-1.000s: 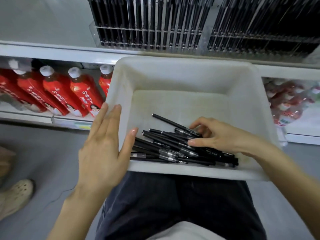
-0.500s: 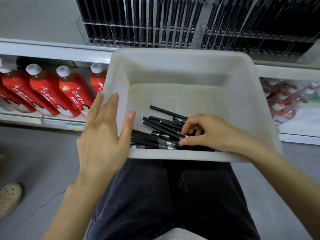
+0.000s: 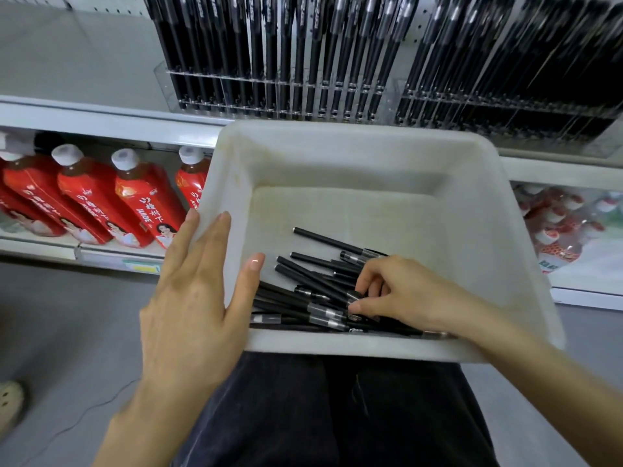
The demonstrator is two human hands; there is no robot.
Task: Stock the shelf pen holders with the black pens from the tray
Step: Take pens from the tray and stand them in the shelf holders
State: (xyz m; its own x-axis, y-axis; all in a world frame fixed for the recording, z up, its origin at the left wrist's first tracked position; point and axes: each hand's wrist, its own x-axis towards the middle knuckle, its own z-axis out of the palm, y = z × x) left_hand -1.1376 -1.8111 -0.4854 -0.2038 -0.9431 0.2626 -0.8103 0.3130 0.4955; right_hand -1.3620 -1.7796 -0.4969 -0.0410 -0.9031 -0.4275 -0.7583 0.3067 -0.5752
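In tray (image 3: 337, 153), pens (image 3: 303, 281) heaped at near edge, long axes roughly left-right; right hand (image 3: 408, 294) curls round several; left hand (image 3: 192, 298) flat, fingers straight, on left wall; holders (image 3: 269, 96) beyond far edge.

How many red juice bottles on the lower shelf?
4 red bottles left of the tray: one near the frame edge, two mid-row, one partly behind the tray. Another may be cut off left.

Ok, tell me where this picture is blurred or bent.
Head view: hung pens fan outward with the wide lens and smear at upper right; the right-side bottles are hazy; the tray, loose pens, left hand and right hand are sharp, softly lit.
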